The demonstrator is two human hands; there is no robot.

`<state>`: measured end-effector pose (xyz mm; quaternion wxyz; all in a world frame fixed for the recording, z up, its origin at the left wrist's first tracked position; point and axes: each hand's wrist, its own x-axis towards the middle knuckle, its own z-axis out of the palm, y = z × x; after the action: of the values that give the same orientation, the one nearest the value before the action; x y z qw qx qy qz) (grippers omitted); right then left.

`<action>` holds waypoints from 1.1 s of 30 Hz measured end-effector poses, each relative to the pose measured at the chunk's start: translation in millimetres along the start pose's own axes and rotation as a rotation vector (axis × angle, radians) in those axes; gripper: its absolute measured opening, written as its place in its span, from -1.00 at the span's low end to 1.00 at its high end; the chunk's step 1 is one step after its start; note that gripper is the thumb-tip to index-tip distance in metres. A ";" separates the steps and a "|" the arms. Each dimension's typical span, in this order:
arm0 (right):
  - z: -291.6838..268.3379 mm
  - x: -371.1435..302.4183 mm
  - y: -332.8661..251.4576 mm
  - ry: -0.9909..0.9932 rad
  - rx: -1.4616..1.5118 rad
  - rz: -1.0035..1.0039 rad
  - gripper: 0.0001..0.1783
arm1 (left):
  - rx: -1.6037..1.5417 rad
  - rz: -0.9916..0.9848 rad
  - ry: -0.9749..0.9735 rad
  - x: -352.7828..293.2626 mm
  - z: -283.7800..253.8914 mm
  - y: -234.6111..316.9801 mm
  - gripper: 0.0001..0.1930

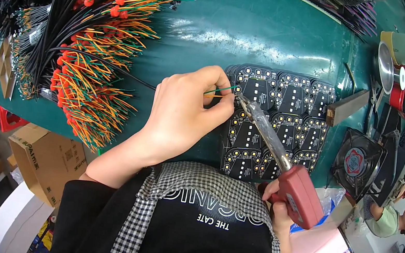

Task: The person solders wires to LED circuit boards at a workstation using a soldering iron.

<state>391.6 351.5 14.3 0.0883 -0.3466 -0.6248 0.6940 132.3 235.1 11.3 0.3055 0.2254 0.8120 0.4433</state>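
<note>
My left hand [182,105] is closed, with thumb and forefinger pinching the green and orange wire ends [211,93] of a black cable [139,80]. The green wire reaches the upper left edge of a stack of black circuit boards [292,103], which carry rows of small square LEDs. My right hand [281,211] is wrapped around the red handle of a soldering iron [301,194]. Its metal barrel slants up and to the left, and the tip is at the board edge beside the green wire. Whether tip and wire touch is too small to tell.
Bundled black cables with orange and green ends [92,57] cover the table's left side. Right of the boards are a rectangular bar [346,107], a black fan [359,159] and a metal bowl [384,67]. A cardboard box [50,164] stands lower left. Another person [387,219] is at far right.
</note>
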 end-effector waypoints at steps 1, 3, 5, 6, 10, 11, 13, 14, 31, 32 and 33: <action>-2.1 -1.6 5.2 -0.008 -0.040 -0.051 -0.28 | 0.011 -0.006 -0.005 0.2 -0.3 0.6 -0.88; -4.7 -1.5 7.0 -0.016 -0.082 -0.102 -0.29 | -0.010 0.018 -0.009 -0.3 0.8 2.4 -0.92; -6.6 0.8 5.4 -0.056 -0.202 -0.114 -0.28 | -0.031 0.042 -0.011 -0.3 1.2 3.5 -0.95; -9.7 -1.9 10.5 -0.054 -0.202 -0.114 -0.28 | -0.019 0.044 -0.010 -0.1 1.4 3.9 -0.95; -12.3 -3.1 16.9 -0.008 -0.353 -0.272 -0.27 | 0.038 0.051 -0.010 1.5 1.3 6.7 -0.95; -9.7 -1.0 11.9 0.007 -0.401 -0.309 -0.25 | 0.041 0.051 -0.010 1.9 1.1 7.5 -0.95; -5.0 -2.4 6.0 0.017 -0.358 -0.252 -0.24 | 0.123 -0.034 -0.012 2.5 -0.8 8.2 -0.88; -3.1 -2.8 3.2 0.027 -0.315 -0.195 -0.23 | 0.125 -0.034 -0.012 2.6 -0.4 6.7 -0.88; 3.4 1.5 -3.2 0.068 0.186 0.023 -0.04 | 0.216 0.365 -0.043 -7.7 -10.4 3.4 -0.94; 3.1 2.4 -5.4 0.054 0.141 0.017 -0.04 | 0.216 0.364 -0.045 -7.4 -11.5 4.9 -0.94; 2.5 2.4 -6.3 0.040 0.096 0.010 -0.04 | 0.230 0.339 -0.069 -7.3 -11.9 6.8 -0.94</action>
<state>386.4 352.1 19.3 0.1139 -0.3589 -0.5870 0.7167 129.9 227.0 24.3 0.2264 0.4071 0.7968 0.3849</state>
